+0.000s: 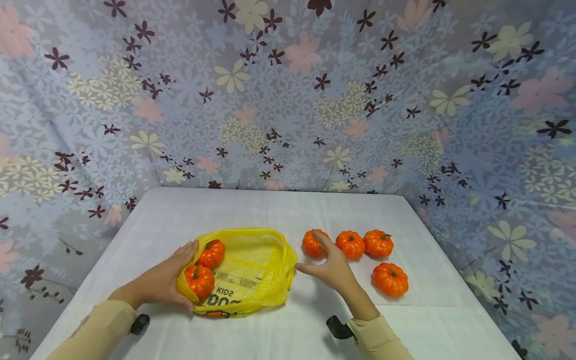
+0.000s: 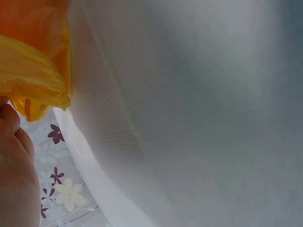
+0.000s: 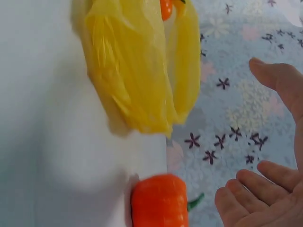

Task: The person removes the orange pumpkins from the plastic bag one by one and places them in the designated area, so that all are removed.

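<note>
At the left of a white cloth-covered table [image 1: 270,205], I see a yellow plastic bag [image 1: 283,295] lying with its mouth facing the head camera and dark lettering showing within. Inside its left end sit two glossy, orange, ribbed toy pumpkins, a far pumpkin [image 1: 211,253] and a near pumpkin [image 1: 200,283], the latter with a curved green stem. I observe the left hand [image 1: 166,277] holding the bag from outside, thumb and fingers curved round its left side, so that both pumpkins rest just beyond the hand, within the plastic; the fingertips are partly hidden from me. From the left wrist I see bent fingers against the bag's translucent folds.

Beside the bag's right edge, I see the right hand [image 1: 335,270] bare of any object, its thumb and fingers spread apart. The thumb points toward the bag; the right wrist view shows me a gap between the two. Just behind the raised index finger, partly covered by it, lies a third orange pumpkin [image 1: 309,243] on the table. To its right I note a fourth pumpkin [image 1: 350,245] and a fifth pumpkin [image 1: 377,245] side by side, and, nearer the head camera and apart from these, a sixth pumpkin [image 1: 390,280]. Beyond the table I see a floral-printed grey-blue cloth [image 1: 279,100]; both forearms wear beige sleeves [image 1: 101,325].
</note>
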Available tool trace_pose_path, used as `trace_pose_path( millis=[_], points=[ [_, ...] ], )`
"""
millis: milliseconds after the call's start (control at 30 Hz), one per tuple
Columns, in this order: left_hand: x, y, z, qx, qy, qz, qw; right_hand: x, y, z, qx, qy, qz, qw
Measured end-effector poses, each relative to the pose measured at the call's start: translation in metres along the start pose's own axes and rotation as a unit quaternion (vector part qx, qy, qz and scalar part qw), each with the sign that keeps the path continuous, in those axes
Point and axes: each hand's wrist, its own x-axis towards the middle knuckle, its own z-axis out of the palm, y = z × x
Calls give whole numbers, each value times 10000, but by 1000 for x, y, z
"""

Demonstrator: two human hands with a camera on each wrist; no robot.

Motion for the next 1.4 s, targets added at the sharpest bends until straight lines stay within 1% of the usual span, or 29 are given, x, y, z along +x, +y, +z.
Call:
trace_pose_path(
  millis=[100, 267, 367, 533, 667, 867, 1000, 1100, 1200, 1400],
  points=[
    [0, 1, 0, 20, -1, -3, 10000, 1, -3, 9, 51, -86, 18, 9999],
    [-2, 5, 1, 7, 28, -18, 10000, 4, -9, 22, 558, -438, -208, 9973],
    [-3, 6, 2, -5, 16, -34, 10000, 6, -12, 29, 728, -615, -298, 9950],
    [-4, 5, 3, 64, -11, -60, 10000, 12, -18, 41, 705, -789, -429, 9935],
    [-3, 3, 2, 130, 14, -44, 9999, 17, -24, 52, 679, -1070, -471, 9908],
    [-2, 2, 3, 114, 26, -33, 9999, 22, -34, 70, 438, -1448, -478, 9873],
    [-4, 3, 3, 62, -27, -83, 9999, 23, -39, 83, 388, -1646, -648, 9835],
    [-5, 4, 2, 24, -72, -102, 9999, 23, -41, 95, 366, -1747, -771, 9809],
    [-5, 5, 1, 26, -64, -75, 9999, 22, -46, 106, 339, -1812, -805, 9796],
    [-3, 3, 1, 164, -21, -34, 9999, 18, -57, 125, 503, -1935, -686, 9774]
  ],
)
